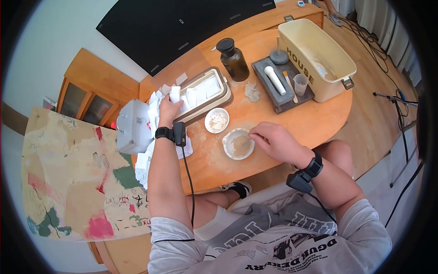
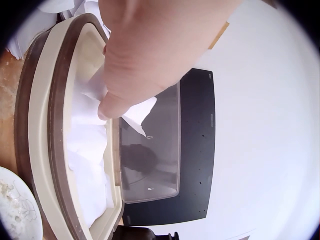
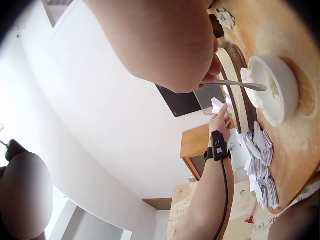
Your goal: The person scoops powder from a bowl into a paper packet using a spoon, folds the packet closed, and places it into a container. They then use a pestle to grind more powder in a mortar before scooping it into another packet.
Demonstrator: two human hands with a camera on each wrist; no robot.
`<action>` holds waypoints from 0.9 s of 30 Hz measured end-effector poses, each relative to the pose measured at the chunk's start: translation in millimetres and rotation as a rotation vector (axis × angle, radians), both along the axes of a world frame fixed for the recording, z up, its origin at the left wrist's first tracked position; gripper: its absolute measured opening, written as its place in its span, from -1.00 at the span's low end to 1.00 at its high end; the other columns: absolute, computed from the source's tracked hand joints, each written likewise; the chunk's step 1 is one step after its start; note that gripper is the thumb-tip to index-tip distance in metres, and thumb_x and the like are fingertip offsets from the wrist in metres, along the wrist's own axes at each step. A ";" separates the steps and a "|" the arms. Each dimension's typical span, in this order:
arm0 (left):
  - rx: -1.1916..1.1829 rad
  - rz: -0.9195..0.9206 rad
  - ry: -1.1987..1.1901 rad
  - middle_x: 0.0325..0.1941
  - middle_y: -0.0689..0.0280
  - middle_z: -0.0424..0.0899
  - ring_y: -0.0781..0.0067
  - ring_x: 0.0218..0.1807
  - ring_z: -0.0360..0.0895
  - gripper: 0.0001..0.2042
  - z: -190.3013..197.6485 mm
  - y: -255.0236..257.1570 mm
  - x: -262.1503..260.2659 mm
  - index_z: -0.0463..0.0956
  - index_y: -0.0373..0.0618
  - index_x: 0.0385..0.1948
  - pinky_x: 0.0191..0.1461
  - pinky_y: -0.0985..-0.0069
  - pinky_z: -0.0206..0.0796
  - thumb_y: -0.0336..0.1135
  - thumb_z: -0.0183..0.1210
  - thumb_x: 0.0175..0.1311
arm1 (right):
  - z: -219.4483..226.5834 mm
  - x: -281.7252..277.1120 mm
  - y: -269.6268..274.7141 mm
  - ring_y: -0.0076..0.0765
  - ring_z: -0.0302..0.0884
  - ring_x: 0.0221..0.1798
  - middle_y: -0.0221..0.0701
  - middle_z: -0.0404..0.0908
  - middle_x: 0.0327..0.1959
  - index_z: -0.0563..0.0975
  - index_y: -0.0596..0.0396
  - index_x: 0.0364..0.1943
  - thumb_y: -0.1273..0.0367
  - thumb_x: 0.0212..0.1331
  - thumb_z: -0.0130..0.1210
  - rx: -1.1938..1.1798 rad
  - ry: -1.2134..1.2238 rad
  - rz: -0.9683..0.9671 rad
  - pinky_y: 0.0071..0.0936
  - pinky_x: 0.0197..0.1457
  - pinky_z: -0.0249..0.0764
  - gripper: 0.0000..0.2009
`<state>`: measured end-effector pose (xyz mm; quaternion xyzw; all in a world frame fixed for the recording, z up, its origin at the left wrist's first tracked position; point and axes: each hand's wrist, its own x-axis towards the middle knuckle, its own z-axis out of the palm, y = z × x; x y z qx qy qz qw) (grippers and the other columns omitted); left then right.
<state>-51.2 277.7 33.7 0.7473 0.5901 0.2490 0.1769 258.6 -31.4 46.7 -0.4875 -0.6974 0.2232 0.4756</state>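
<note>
My left hand [image 1: 170, 109] pinches a folded white paper [image 2: 142, 114] at the near end of a cream box with a brown rim [image 1: 222, 95]. More white papers [image 2: 87, 150] lie inside that box. In my right hand [image 1: 276, 140], a thin metal spatula [image 3: 240, 84] is held between thumb and fingers, its flat end over a white mortar [image 3: 287, 92]. Pale powder [image 1: 240, 146] covers the mortar's bottom. Just behind it is a small white dish [image 1: 217, 120] with whitish residue.
Stacks of folded papers [image 1: 143, 164] and a silver case [image 1: 133, 128] lie left. Behind stand a dark bottle [image 1: 235, 64] and a dark tray [image 1: 283, 107] with a white pestle [image 1: 274, 80], brush and small cup [image 1: 300, 85]. A large cream bin [image 1: 335, 84] is at right.
</note>
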 end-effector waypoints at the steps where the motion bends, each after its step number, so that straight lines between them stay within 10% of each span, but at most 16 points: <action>1: 0.003 0.004 -0.002 -0.09 0.01 0.72 0.04 -0.04 0.67 -0.44 4.8 -4.2 1.3 0.57 -0.32 0.05 0.09 0.31 0.47 -0.25 0.44 -0.03 | 0.0 0.3 0.3 0.05 0.58 -0.24 -0.13 0.61 -0.33 0.59 0.20 -0.25 0.42 0.29 0.13 0.001 0.003 -0.007 -0.18 -0.14 0.52 -0.88; 14: 0.058 -0.200 -0.281 0.18 0.10 0.50 0.22 0.14 0.56 -0.40 26.4 -166.9 27.6 0.38 -0.25 0.24 0.26 0.39 0.42 -0.48 0.38 0.11 | -0.3 2.2 7.5 -0.08 0.59 -0.38 -0.14 0.64 -0.35 0.64 0.21 -0.23 0.43 0.28 0.17 -0.092 0.072 -0.085 -0.33 -0.28 0.51 -0.88; 19: 0.043 -0.328 -0.096 0.06 0.13 0.58 0.14 0.14 0.53 -0.44 31.4 -225.6 38.1 0.48 -0.26 0.14 0.24 0.32 0.36 -0.47 0.41 0.01 | -3.8 5.4 10.8 -0.45 0.57 -0.40 -0.31 0.60 -0.35 0.65 0.24 -0.16 0.43 0.35 0.13 -0.099 0.029 -0.068 -0.51 -0.29 0.49 -0.85; 27: 0.072 -0.491 0.085 0.11 0.05 0.55 -0.04 0.15 0.47 -0.47 34.0 -253.6 41.6 0.49 -0.30 0.10 0.26 0.22 0.34 -0.44 0.40 0.02 | -2.7 4.5 11.3 -0.14 0.58 -0.36 -0.17 0.66 -0.33 0.65 0.23 -0.22 0.40 0.30 0.17 -0.124 0.082 -0.124 -0.34 -0.26 0.50 -0.85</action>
